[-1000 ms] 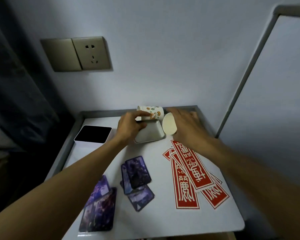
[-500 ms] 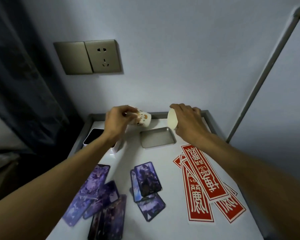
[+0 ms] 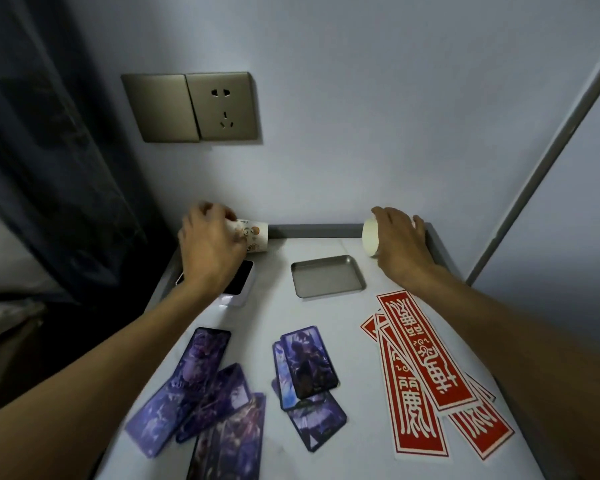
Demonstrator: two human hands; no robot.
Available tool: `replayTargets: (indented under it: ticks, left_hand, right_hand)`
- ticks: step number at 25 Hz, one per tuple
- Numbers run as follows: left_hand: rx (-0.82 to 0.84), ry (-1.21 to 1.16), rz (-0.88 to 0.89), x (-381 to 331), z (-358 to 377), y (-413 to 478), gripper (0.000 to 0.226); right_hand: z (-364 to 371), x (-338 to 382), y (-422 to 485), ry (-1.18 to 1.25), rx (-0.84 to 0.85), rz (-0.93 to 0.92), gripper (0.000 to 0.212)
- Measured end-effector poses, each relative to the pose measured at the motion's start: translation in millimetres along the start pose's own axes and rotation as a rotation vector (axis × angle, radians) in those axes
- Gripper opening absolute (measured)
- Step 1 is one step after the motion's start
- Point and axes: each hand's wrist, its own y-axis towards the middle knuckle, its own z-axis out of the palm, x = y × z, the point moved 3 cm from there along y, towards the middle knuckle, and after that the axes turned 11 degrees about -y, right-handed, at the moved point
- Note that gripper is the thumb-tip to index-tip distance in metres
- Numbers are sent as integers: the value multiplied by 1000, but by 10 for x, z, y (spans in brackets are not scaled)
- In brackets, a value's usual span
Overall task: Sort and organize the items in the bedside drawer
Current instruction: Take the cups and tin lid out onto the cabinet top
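Observation:
My left hand (image 3: 210, 249) grips a printed paper cup (image 3: 253, 237) on its side at the back left of the white surface (image 3: 354, 341). My right hand (image 3: 399, 240) holds a plain white paper cup (image 3: 369, 237), also tilted sideways, at the back right corner. Between them lies a shallow metal tin tray (image 3: 328, 277). A white box with a black top (image 3: 238, 284) sits partly under my left wrist. Purple picture cards lie in two loose groups (image 3: 201, 389) (image 3: 307, 372). Red paper strips with white characters (image 3: 426, 368) overlap at the right.
A grey raised rim (image 3: 312, 231) runs along the back and sides of the surface. The wall behind carries a switch and socket plate (image 3: 191, 107). A dark curtain (image 3: 49, 150) hangs at the left, and a pale panel with a grey edge (image 3: 548, 150) stands at the right.
Both hands have moved apart: the left carried the printed cup leftward, the right took the plain cup toward the back right corner. The tin tray now lies uncovered.

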Motion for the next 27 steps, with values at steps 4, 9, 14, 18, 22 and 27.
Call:
replayTargets:
  ticks: [4, 9, 14, 18, 22, 27]
  left_hand:
    - [301, 97, 447, -611, 307, -359, 50]
    - [569, 207, 337, -698, 826, -627, 56]
    - [641, 33, 413, -816, 998, -642, 57]
    - [632, -15, 393, -888, 1129, -653, 61]
    - [602, -59, 357, -962, 1201, -619, 63]
    - [561, -93, 347, -969, 926, -765, 64]
  right_hand:
    - [32, 36, -163, -72, -130, -73, 80]
    - [54, -122, -348, 0, -173, -73, 67]
    - [17, -171, -575, 200, -45, -61, 50]
    - [8, -245, -559, 274, 40, -15, 51]
    - [10, -284, -592, 292, 67, -40, 46]
    - [-54, -328, -935, 332, 100, -65, 35]
